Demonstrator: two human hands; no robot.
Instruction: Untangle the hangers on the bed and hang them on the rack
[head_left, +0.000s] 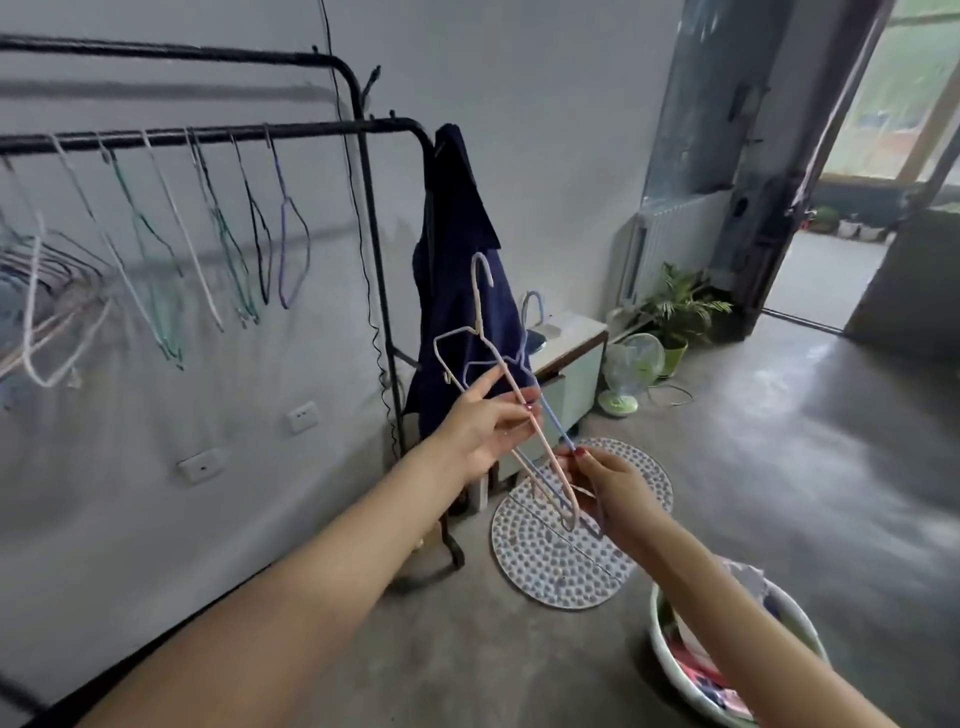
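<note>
Pinching two tangled hangers (511, 400), left hand (488, 423) and right hand (608, 491), beside rack (208, 134).

A pink wire hanger (524, 431) and a blue one (550, 410) cross, tangled, hooks up, near a black rack (208, 134) holding several hangers (218, 228).

Bare forearms; seemingly red-painted nails on hands (597, 480)

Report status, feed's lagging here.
Left hand gripping pink hanger, right hand pinching blue hanger. Still tangled. Rack unobstructed.
</note>
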